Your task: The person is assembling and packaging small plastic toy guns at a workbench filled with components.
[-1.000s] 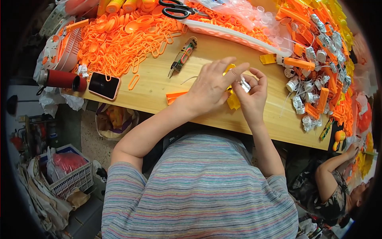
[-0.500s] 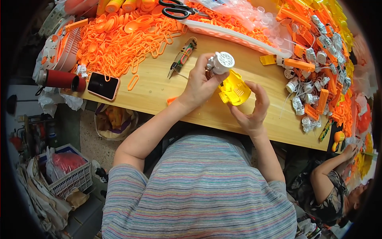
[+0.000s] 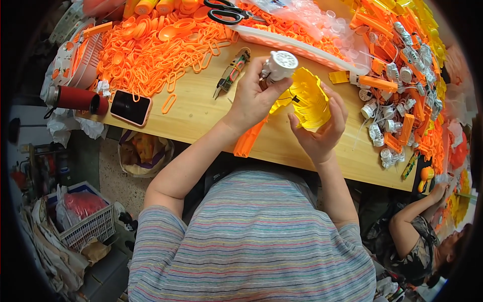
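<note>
No words, numbers, labels or signs can be read. At the left of the frame, the phone point(image 3: 130, 107) on the desk point(image 3: 196, 121) has a dark screen; any smaller print is too blurred to make out.

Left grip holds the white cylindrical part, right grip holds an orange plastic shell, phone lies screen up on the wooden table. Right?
One error: the plastic shell in the right grip is yellow, not orange, as the head view shows. The left grip holds the white cylindrical part, and the phone lies screen up on the wooden table.
</note>
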The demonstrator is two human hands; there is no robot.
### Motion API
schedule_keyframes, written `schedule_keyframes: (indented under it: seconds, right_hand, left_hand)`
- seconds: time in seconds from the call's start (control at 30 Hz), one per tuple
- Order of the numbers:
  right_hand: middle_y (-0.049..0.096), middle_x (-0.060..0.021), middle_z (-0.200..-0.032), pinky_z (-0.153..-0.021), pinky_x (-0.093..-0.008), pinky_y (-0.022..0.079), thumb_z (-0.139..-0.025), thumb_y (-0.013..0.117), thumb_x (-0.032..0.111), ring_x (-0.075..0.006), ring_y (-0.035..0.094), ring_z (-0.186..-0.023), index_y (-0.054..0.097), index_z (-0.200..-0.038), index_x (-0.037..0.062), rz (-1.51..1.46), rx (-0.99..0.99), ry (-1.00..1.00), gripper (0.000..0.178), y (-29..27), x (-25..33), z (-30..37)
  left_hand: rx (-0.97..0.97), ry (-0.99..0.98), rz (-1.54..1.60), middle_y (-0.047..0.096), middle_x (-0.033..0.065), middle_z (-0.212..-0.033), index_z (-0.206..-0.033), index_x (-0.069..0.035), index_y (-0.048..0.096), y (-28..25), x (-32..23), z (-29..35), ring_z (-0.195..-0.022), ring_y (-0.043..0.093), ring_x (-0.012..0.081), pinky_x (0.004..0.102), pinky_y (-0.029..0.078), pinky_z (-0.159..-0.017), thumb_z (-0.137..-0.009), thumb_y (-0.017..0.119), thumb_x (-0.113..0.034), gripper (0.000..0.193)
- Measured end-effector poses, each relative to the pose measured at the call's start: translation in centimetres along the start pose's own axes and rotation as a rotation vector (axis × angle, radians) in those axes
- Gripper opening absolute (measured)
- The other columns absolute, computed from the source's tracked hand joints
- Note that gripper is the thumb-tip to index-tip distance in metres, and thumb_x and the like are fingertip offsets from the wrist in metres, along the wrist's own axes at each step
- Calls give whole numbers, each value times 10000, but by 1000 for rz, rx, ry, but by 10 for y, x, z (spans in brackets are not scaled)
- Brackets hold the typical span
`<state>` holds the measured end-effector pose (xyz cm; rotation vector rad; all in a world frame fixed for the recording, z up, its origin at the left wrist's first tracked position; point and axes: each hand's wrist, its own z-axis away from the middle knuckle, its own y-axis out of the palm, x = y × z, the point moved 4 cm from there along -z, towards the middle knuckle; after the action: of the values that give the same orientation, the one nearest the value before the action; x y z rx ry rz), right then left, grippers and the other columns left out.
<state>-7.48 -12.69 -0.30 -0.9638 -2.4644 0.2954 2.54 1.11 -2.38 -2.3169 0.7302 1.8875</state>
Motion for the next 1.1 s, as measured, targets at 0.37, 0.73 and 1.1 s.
schedule_keyframes:
  seconds: [0.37,0.73,1.1]
  right_hand:
    - [486,-124,-1365,-1070,-422,425,-907,617,141,-244,498,-1274,354,-1433,74,-1448,-199,1288,591,28,-17,42]
    - [419,-137,-1363,-982,-373,510,-812,694,-97,-239,534,-1208,110,-1519,160,-842,-124,1045,953,37,-8,40]
    - [412,-151,-1369,-1003,-347,469,-883,619,-65,-228,503,-1223,153,-1505,87,-611,-47,883,792,32,0,36]
  left_hand:
    - [272,188,-642,680,138,-953,-1183,29,588,22,-16,-17,-845,667,174,309,539,-728,-844,743,-161,419]
    - [253,28,-608,681,192,-939,-1136,35,573,19,-1,-9,-859,686,285,372,547,-762,-820,732,-190,420]
    - [121,42,-310,652,60,-986,-1157,-7,562,5,1,10,-854,632,94,239,525,-724,-799,794,-125,444]
